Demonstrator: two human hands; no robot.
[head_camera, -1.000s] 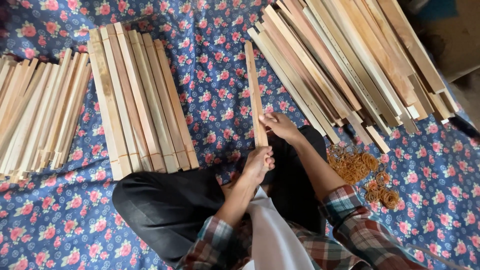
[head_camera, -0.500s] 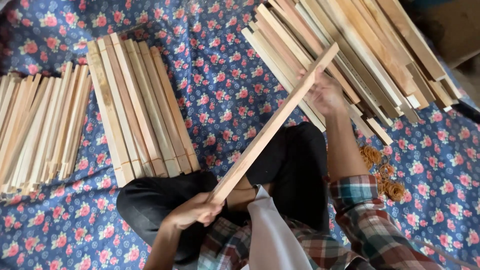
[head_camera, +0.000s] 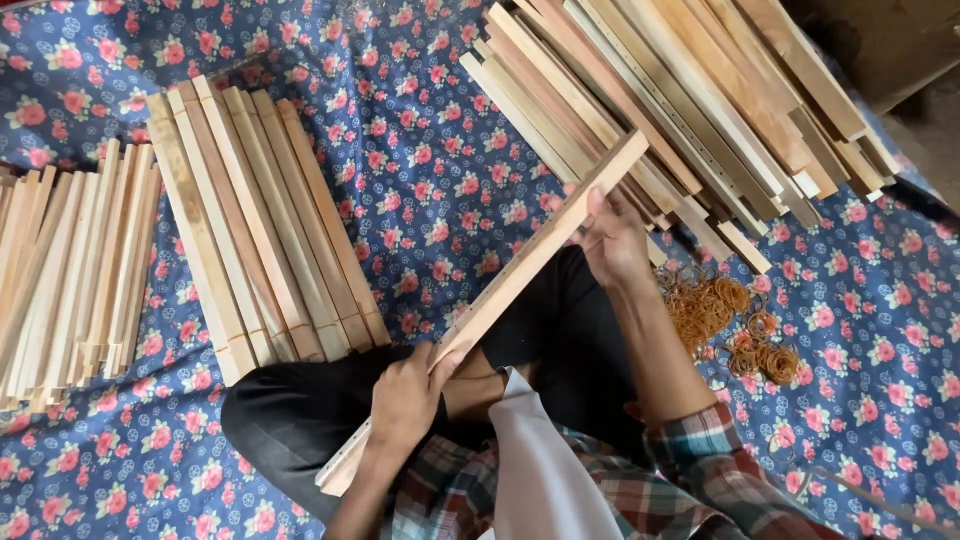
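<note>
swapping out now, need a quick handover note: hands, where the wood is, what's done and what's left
Left hand: grips the near part of one wooden slat.
Right hand: holds the same slat near its far end. The slat is lifted, slanting across the lap.
Wood: a big loose pile at upper right, a neat row laid flat at left, another stack at far left. Rubber bands lie by the right arm.
Done: row and stack laid out.
Left: the held slat is not put down; the pile is unsorted.
</note>
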